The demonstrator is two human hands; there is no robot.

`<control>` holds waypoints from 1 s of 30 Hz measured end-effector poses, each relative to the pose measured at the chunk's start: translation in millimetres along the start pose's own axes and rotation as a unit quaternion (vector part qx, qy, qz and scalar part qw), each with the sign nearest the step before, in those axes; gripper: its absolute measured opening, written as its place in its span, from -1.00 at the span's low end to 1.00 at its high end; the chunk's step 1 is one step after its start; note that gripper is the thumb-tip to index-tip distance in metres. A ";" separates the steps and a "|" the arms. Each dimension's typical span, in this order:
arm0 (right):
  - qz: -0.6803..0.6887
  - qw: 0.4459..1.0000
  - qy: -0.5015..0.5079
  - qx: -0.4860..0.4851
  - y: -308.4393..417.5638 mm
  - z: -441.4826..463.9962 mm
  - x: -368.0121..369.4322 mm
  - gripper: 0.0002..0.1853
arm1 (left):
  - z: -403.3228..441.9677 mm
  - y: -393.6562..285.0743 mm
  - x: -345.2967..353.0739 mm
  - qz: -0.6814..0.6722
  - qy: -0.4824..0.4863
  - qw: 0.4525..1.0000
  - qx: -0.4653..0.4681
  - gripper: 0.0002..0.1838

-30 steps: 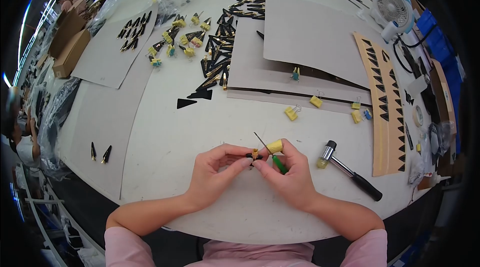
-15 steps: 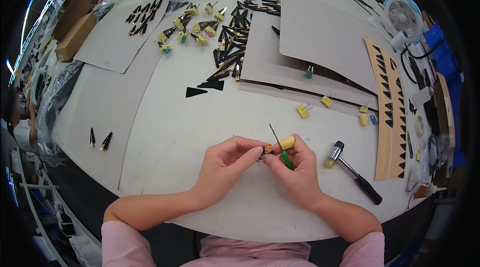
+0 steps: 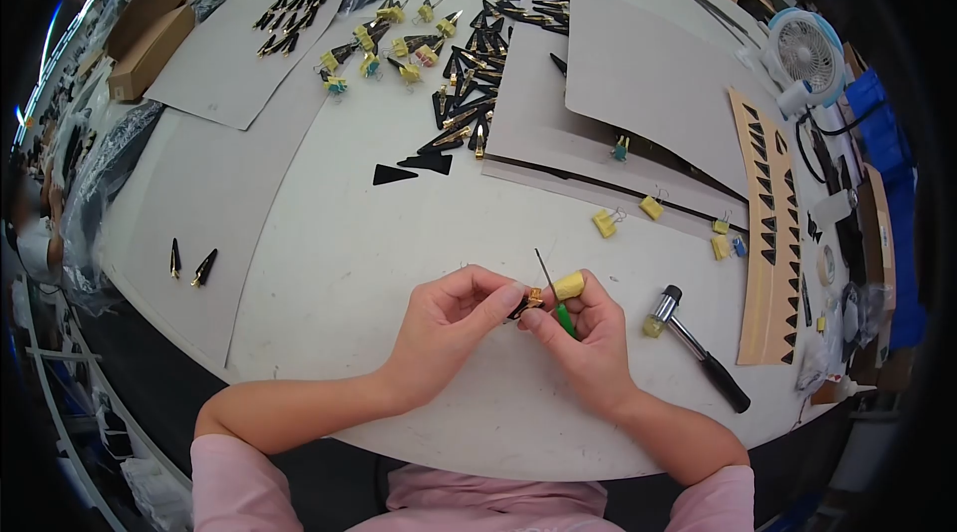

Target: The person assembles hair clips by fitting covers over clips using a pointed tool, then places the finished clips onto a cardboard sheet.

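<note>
Near the table's front edge, my left hand (image 3: pixel 449 323) pinches a small black and gold clip (image 3: pixel 525 304) between thumb and fingers. The fingertips of my right hand (image 3: pixel 588 333) touch the clip's other side. That hand also holds a green-handled tool (image 3: pixel 565 319), its thin dark shaft pointing up and left. Yellow wrapping (image 3: pixel 569 285) covers one right fingertip. A hammer (image 3: pixel 698 348) with a black handle lies to the right of my hands. Two black clips (image 3: pixel 203 268) lie far to the left on grey board.
Black and gold clips (image 3: pixel 469 83) pile up beyond my hands, beside yellow binder clips (image 3: pixel 409 70). Large grey boards (image 3: pixel 648 73) lie at centre right. An orange strip (image 3: pixel 758 233) bears black triangles. A fan (image 3: pixel 805 48) stands at the back right, a cardboard box (image 3: pixel 155 53) at the left.
The camera view has shifted, so the table's contents sit differently in the frame. Both hands still hold the clip together, its angle slightly changed.
</note>
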State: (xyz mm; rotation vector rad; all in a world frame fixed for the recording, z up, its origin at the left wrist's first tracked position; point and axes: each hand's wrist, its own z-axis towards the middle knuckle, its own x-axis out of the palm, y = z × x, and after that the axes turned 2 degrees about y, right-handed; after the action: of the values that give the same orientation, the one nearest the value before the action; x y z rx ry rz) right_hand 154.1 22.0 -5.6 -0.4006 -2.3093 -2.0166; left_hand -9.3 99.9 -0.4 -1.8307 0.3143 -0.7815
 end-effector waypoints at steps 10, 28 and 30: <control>0.014 1.000 0.007 0.015 2.9 0.5 0.7 -0.82 | -1.8 11.8 4.6 0.027 -0.021 0.998 0.054 -0.80; 0.022 0.999 0.017 0.039 2.8 2.0 -1.4 -0.82 | -2.5 13.2 2.3 0.038 0.002 0.997 0.063 -0.82; 0.022 0.999 0.018 0.037 2.5 2.2 -1.8 -0.82 | -1.7 16.9 2.5 0.037 -0.011 0.996 0.080 -0.80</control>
State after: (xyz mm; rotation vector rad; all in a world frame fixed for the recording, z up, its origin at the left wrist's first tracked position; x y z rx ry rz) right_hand 156.7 24.2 -3.9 -0.4041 -2.3257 -1.8960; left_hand -6.1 90.6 -14.4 -1.6668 0.2948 -0.7145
